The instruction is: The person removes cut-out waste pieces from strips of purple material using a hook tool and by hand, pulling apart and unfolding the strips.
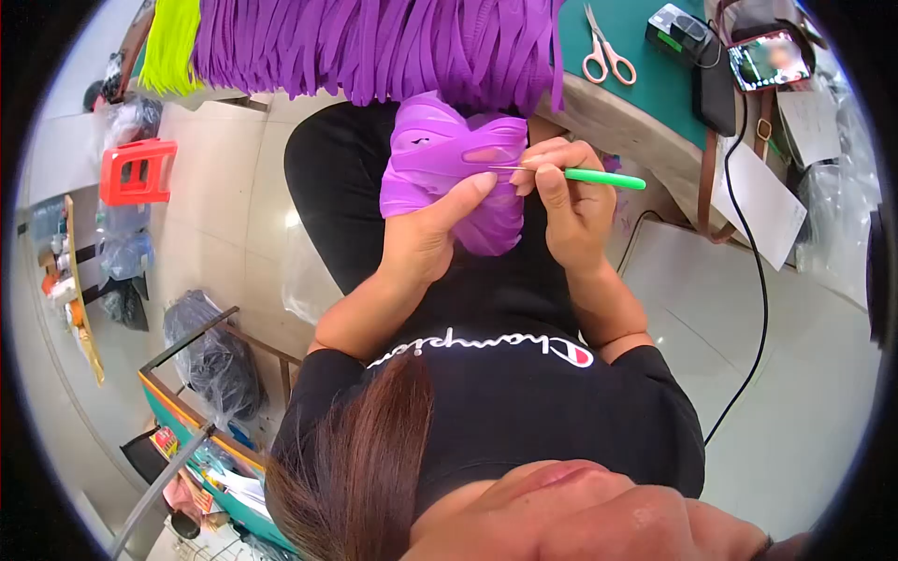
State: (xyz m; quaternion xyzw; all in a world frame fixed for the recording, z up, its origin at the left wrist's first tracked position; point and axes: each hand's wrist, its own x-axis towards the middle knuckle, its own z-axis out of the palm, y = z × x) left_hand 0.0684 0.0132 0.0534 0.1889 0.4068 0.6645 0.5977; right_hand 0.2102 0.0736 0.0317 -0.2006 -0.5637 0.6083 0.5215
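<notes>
My left hand (435, 215) is closed on a glossy, translucent purple piece (440, 154) of thin, folded, plastic-like material held above my lap, thumb lying on top. A small dark gap shows in its upper left part. My right hand (575, 192) pinches a thin needle-like tool with a green handle (603, 178). The tool's metal shaft points left across the purple piece, near my left thumb tip. I cannot make out the shape of its very tip. Just beyond the piece, many long purple strips (374, 47) hang over the table edge.
Yellow-green strips (170, 47) hang beside the purple ones. On the green tabletop (645, 103) lie scissors (606, 56), a small box (683, 33) and a phone with its screen lit (769, 61). A black cable (762, 271) runs down the right. A red stool (137, 173) stands at left.
</notes>
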